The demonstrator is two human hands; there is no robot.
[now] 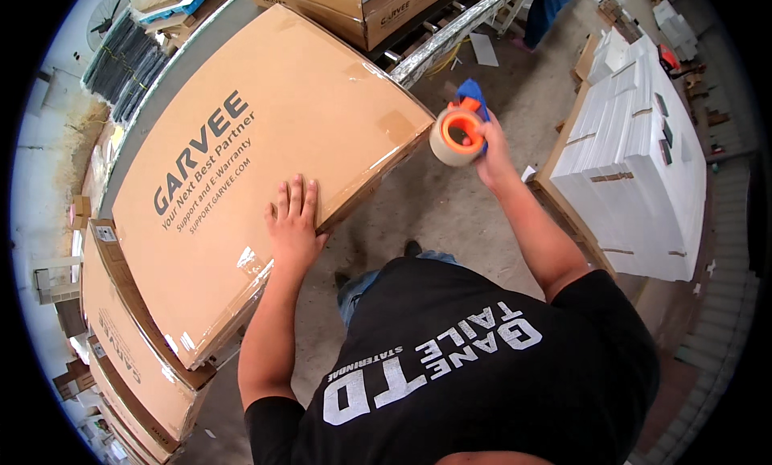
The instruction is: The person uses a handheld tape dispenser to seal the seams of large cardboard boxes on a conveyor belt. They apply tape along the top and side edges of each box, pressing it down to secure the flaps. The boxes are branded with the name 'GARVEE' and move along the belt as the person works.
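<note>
A large flat cardboard box (322, 87) with dark printing lies in front of me, with strips of clear tape at its edges and corners. My left hand (295, 222) rests on its top near the close edge, fingers spread and holding nothing. Off the box's right corner, my right hand (492, 150) grips a tape dispenser (470, 95) with blue and orange parts. A thick roll of clear tape (447, 147) on an orange core is mounted in it. The hand hides most of the dispenser's handle.
More cardboard boxes (129, 336) line up at the left, and another box (386, 15) sits beyond on a roller conveyor (450, 35). White panels (635, 159) are stacked on a pallet at the right. Far off, a person's leg (548, 15) shows beside the conveyor.
</note>
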